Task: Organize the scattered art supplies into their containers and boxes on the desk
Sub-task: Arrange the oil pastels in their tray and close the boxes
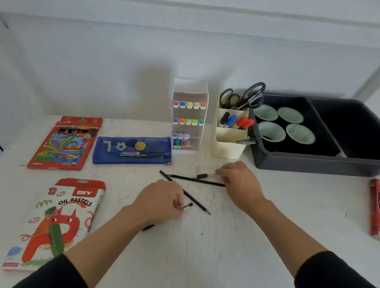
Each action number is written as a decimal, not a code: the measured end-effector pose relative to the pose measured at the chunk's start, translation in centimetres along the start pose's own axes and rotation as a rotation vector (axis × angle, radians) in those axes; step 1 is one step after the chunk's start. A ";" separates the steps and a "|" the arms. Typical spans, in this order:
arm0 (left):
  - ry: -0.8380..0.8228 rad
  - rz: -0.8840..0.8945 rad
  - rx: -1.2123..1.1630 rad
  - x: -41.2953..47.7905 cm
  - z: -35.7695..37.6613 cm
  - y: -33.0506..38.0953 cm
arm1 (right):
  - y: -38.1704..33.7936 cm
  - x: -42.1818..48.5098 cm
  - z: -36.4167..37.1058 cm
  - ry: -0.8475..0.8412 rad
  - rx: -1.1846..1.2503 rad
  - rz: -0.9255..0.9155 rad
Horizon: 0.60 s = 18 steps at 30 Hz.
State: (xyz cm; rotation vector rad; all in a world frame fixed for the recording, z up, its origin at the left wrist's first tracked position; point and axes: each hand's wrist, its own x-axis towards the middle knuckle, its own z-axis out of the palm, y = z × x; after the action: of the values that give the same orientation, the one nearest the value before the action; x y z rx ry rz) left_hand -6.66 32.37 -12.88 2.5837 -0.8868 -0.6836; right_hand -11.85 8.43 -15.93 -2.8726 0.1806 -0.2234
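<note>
My left hand (pixel 160 201) is curled round a slim black tool (pixel 187 206) with a silver collar, resting on the white desk (pixel 196 260). My right hand (pixel 238 181) covers the ends of a black pencil (pixel 194 180) and a short black-tipped tool (pixel 205 175); its grip cannot be determined. A second pencil (pixel 196 201) lies diagonally between both hands.

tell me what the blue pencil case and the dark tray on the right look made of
The blue pencil case looks like soft, see-through mesh or thin plastic fabric; the pens inside show through it. The dark tray looks like rigid moulded plastic, matt with a faint sheen, with a rounded rim and a one-piece divider wall.
</note>
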 end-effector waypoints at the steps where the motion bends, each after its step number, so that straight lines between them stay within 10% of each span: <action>1: 0.004 -0.013 0.003 0.0 -0.4 -0.1 | 0.2 0.3 0.0 0.000 -0.001 -0.017; 8: 0.130 0.086 -0.124 0.7 -4.3 4.2 | 1.3 1.0 -0.4 -0.060 -0.052 -0.091; 18: 0.614 0.296 -0.550 3.1 -6.4 9.6 | 2.8 0.0 -8.4 0.266 0.362 -0.010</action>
State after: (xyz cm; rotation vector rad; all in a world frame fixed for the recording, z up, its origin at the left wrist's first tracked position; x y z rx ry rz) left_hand -5.72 24.11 -4.31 1.9312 -0.7187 -0.0179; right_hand -13.55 3.75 -8.67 -2.4763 0.1567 -0.5781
